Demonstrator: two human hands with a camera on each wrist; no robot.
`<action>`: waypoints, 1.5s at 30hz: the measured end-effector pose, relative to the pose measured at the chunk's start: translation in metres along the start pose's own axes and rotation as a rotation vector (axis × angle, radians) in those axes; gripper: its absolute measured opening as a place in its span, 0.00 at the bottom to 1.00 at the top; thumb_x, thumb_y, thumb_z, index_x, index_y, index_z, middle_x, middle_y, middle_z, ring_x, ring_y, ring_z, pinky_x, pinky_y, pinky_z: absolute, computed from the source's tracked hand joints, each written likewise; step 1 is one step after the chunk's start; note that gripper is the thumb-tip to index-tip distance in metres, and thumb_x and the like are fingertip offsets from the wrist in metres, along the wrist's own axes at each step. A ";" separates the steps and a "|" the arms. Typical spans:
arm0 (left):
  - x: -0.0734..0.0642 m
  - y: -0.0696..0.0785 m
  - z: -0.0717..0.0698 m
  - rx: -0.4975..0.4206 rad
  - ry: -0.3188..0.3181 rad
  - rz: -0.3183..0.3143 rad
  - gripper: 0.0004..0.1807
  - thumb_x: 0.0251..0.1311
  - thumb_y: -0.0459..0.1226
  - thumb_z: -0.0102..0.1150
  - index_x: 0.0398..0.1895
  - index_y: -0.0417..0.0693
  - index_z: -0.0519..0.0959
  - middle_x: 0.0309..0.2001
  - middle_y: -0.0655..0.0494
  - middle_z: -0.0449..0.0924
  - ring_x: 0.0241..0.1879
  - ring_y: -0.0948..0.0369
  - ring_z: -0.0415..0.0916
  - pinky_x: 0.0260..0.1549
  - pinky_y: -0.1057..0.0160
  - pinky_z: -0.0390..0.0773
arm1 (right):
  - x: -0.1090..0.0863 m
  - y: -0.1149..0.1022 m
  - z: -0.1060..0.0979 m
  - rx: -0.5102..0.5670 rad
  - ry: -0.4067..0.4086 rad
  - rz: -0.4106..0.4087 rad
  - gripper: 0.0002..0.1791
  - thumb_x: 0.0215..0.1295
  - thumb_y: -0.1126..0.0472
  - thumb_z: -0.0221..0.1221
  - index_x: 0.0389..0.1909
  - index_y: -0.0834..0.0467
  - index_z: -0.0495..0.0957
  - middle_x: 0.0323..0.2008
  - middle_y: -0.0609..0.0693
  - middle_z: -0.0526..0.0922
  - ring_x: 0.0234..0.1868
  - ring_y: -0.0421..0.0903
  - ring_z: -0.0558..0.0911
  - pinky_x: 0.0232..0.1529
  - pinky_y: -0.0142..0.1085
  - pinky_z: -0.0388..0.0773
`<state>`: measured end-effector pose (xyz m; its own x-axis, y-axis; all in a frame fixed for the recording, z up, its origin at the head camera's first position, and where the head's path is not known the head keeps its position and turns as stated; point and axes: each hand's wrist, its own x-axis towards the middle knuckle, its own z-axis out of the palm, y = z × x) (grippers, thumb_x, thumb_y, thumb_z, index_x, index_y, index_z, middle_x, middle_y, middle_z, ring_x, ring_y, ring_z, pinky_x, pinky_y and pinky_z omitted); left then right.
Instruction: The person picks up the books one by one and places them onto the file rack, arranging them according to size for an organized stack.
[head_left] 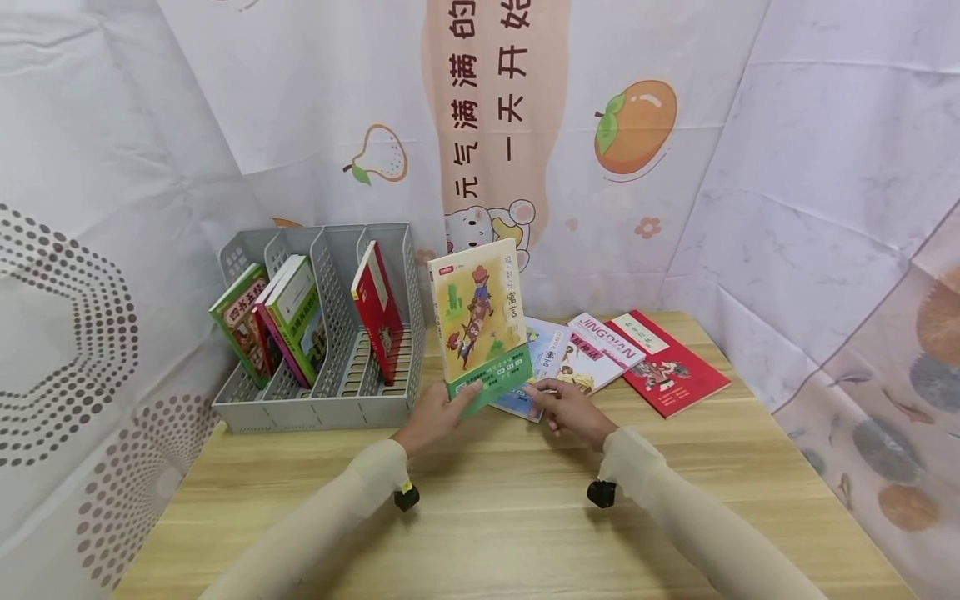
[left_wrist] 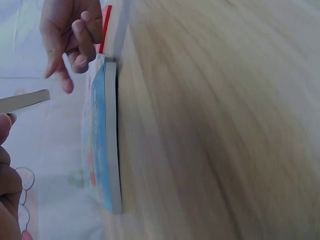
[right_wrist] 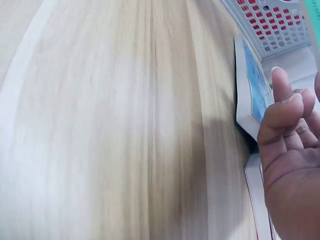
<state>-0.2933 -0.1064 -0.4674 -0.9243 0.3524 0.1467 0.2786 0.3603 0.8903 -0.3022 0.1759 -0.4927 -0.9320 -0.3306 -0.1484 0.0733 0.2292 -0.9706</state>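
Book (head_left: 480, 308): long axis upright, tilted; rack (head_left: 315, 414) left
Left hand (head_left: 438, 414): fingers pinch book, nearer rack
Right hand (head_left: 576, 412): fingers released, right of book

The table (head_left: 495, 533) has a top of light wood with streaky grain. To the left of the left hand (head_left: 438, 412), a grey rack (head_left: 315, 414) stands on it. Just beside the right hand (head_left: 570, 410) lies a blue book (head_left: 547, 357). Beyond this same hand lies a white and pink book (head_left: 600, 354), and its corner covers a part of the red book (head_left: 671, 367), farther to the right.
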 end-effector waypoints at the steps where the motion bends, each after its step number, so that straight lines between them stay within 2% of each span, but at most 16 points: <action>1: 0.000 0.000 -0.002 -0.008 0.009 0.002 0.31 0.73 0.61 0.52 0.48 0.41 0.84 0.29 0.43 0.84 0.20 0.62 0.72 0.17 0.63 0.71 | 0.001 0.000 0.002 -0.005 -0.011 -0.003 0.25 0.79 0.47 0.55 0.59 0.66 0.74 0.41 0.64 0.84 0.21 0.41 0.69 0.25 0.34 0.73; 3: -0.001 -0.001 -0.007 -0.013 0.030 0.015 0.31 0.72 0.62 0.52 0.51 0.43 0.83 0.31 0.48 0.85 0.21 0.62 0.73 0.18 0.63 0.72 | 0.002 -0.002 0.006 -0.010 -0.031 -0.013 0.24 0.80 0.48 0.54 0.58 0.66 0.75 0.40 0.65 0.84 0.21 0.42 0.69 0.25 0.34 0.72; 6: -0.003 -0.003 -0.014 0.000 0.067 0.023 0.31 0.72 0.62 0.53 0.49 0.43 0.84 0.29 0.52 0.84 0.20 0.62 0.72 0.17 0.63 0.71 | 0.004 -0.005 0.013 -0.031 -0.055 -0.033 0.22 0.81 0.51 0.54 0.57 0.67 0.75 0.41 0.67 0.83 0.20 0.42 0.69 0.24 0.34 0.72; 12: -0.010 -0.006 -0.023 0.020 0.113 0.000 0.30 0.72 0.61 0.54 0.48 0.42 0.83 0.26 0.47 0.82 0.18 0.62 0.71 0.16 0.63 0.71 | 0.010 -0.011 0.028 -0.070 -0.087 -0.055 0.21 0.81 0.51 0.53 0.54 0.67 0.77 0.41 0.69 0.83 0.20 0.42 0.68 0.23 0.35 0.71; 15: -0.014 -0.008 -0.027 0.031 0.134 0.001 0.31 0.72 0.62 0.54 0.46 0.42 0.83 0.24 0.49 0.82 0.17 0.62 0.71 0.15 0.63 0.71 | 0.014 -0.013 0.037 -0.074 -0.099 -0.063 0.23 0.81 0.50 0.53 0.51 0.69 0.77 0.41 0.69 0.83 0.19 0.42 0.68 0.23 0.35 0.70; 18: -0.017 -0.010 -0.031 0.063 0.149 0.031 0.30 0.72 0.61 0.54 0.47 0.42 0.84 0.22 0.55 0.80 0.17 0.62 0.72 0.15 0.62 0.72 | 0.018 -0.016 0.046 -0.076 -0.116 -0.066 0.24 0.81 0.49 0.53 0.51 0.70 0.76 0.42 0.70 0.83 0.19 0.41 0.68 0.23 0.35 0.70; 23: -0.022 -0.011 -0.040 0.121 0.183 0.105 0.29 0.74 0.59 0.53 0.46 0.41 0.84 0.20 0.58 0.80 0.15 0.61 0.73 0.14 0.62 0.73 | 0.022 -0.021 0.058 -0.086 -0.134 -0.060 0.25 0.80 0.47 0.53 0.51 0.69 0.77 0.40 0.67 0.84 0.19 0.41 0.69 0.23 0.36 0.70; 30: -0.028 -0.017 -0.053 0.157 0.252 0.168 0.27 0.75 0.57 0.53 0.49 0.41 0.83 0.32 0.55 0.86 0.23 0.54 0.82 0.19 0.61 0.80 | 0.034 -0.027 0.073 -0.127 -0.188 -0.053 0.24 0.81 0.47 0.52 0.53 0.67 0.78 0.40 0.65 0.85 0.20 0.42 0.71 0.23 0.35 0.70; 35: -0.033 -0.021 -0.064 0.162 0.281 0.183 0.26 0.76 0.56 0.53 0.51 0.41 0.83 0.36 0.54 0.88 0.27 0.59 0.84 0.27 0.61 0.82 | 0.043 -0.040 0.084 -0.162 -0.191 -0.069 0.23 0.81 0.47 0.52 0.53 0.65 0.79 0.39 0.63 0.85 0.23 0.45 0.71 0.24 0.35 0.69; 38: -0.036 -0.023 -0.071 0.151 0.291 0.170 0.27 0.75 0.56 0.53 0.55 0.42 0.82 0.41 0.54 0.88 0.32 0.62 0.83 0.32 0.60 0.82 | 0.047 -0.047 0.093 -0.173 -0.194 -0.063 0.23 0.81 0.48 0.52 0.53 0.65 0.80 0.39 0.64 0.85 0.24 0.46 0.71 0.25 0.35 0.69; 42: -0.041 -0.026 -0.077 0.148 0.304 0.164 0.27 0.76 0.55 0.53 0.57 0.42 0.80 0.43 0.52 0.87 0.34 0.62 0.82 0.33 0.59 0.82 | 0.051 -0.052 0.106 -0.200 -0.188 -0.062 0.23 0.81 0.49 0.52 0.53 0.66 0.81 0.38 0.62 0.86 0.24 0.46 0.72 0.24 0.36 0.69; 45: -0.044 -0.029 -0.082 0.155 0.329 0.178 0.25 0.76 0.54 0.53 0.56 0.42 0.82 0.42 0.52 0.88 0.32 0.62 0.81 0.32 0.60 0.81 | 0.054 -0.054 0.116 -0.219 -0.177 -0.066 0.23 0.81 0.49 0.51 0.52 0.65 0.82 0.38 0.62 0.86 0.23 0.47 0.72 0.23 0.35 0.69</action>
<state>-0.2824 -0.2029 -0.4647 -0.8854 0.1348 0.4448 0.4543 0.4532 0.7670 -0.3153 0.0400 -0.4702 -0.8545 -0.5015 -0.1352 -0.0821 0.3875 -0.9182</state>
